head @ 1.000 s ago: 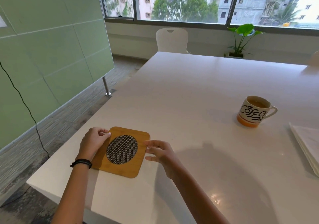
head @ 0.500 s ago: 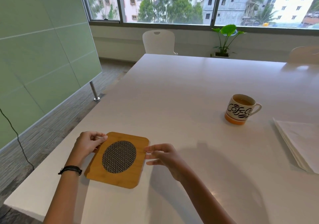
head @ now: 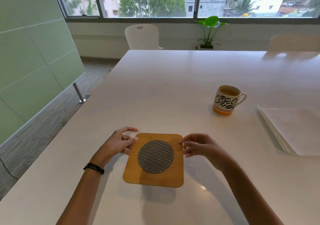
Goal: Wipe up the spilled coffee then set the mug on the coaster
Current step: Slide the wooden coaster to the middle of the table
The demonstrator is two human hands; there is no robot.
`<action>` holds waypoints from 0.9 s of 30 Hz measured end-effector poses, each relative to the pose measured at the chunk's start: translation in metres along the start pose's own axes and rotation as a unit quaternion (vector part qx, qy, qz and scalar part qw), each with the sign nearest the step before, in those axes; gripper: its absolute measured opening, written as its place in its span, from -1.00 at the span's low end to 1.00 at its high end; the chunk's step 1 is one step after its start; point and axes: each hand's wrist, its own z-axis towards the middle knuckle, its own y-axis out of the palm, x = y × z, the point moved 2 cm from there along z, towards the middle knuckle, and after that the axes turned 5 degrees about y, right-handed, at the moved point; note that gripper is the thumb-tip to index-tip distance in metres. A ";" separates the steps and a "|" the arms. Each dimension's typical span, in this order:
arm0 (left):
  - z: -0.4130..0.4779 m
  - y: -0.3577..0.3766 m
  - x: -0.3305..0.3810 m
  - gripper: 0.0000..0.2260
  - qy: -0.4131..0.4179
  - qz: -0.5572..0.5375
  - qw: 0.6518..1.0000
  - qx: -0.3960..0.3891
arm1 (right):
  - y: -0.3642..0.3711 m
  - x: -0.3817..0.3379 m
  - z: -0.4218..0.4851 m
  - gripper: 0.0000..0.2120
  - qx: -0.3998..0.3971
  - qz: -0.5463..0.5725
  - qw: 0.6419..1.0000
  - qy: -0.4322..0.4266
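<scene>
Got my left hand (head: 119, 143) and right hand (head: 199, 146) pinching the far side edges of the square bamboo coaster with the woven round insert (head: 154, 159), flat on the white bench (head: 173, 89) near me. The coffee-filled white-and-orange mug (head: 226, 100) sits far right, beside a stack of white napkins (head: 294, 129).
</scene>
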 end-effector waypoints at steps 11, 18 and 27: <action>0.025 0.067 0.011 -0.77 0.061 -0.036 0.994 -0.079 | -0.064 0.015 -0.021 -0.88 0.056 -0.046 0.996 0.055; 0.027 0.088 0.003 -0.79 0.097 -0.033 0.993 -0.057 | -0.076 0.019 -0.023 -0.86 0.081 -0.054 0.992 0.075; 0.028 0.093 -0.003 -0.79 0.097 -0.038 0.991 -0.083 | -0.078 0.023 -0.023 -0.85 0.084 -0.076 0.990 0.090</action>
